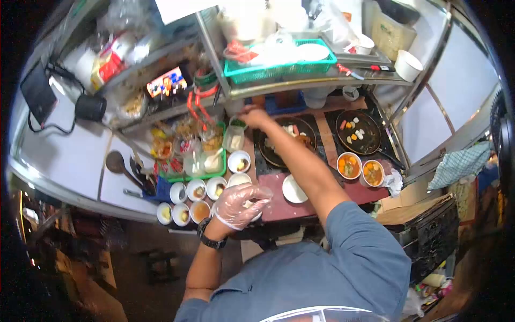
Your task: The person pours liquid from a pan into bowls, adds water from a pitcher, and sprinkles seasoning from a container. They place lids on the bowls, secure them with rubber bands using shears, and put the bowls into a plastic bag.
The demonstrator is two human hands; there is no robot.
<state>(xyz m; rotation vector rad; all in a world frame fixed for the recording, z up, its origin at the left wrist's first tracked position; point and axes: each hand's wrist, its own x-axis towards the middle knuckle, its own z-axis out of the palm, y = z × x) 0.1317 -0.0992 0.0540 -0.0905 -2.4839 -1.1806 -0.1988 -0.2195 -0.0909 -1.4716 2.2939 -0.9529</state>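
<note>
My left hand (242, 207), in a clear plastic glove, is curled with thumb and fingers bent together above a group of white paper cups. Something pale shows between the fingers, too small to name. Beneath and beside it are a cup of orange-brown liquid (200, 211) and a cup with a dark topping (217, 187). My bare right hand (255, 116) stretches to the back, its fingers bunched at a container of chopped green herbs (236, 123). What those fingers hold is hidden. Below that container is a clear tub of pale pieces (234, 139).
Behind my right forearm sits a pan of food (273, 155); another pan (370, 140) holds sausage and white pieces. Two filled soup cups (349, 166) stand front right. A green tray (217, 173) carries ingredient tubs. Overhead runs a metal shelf (316, 80) with a green basket (257, 74).
</note>
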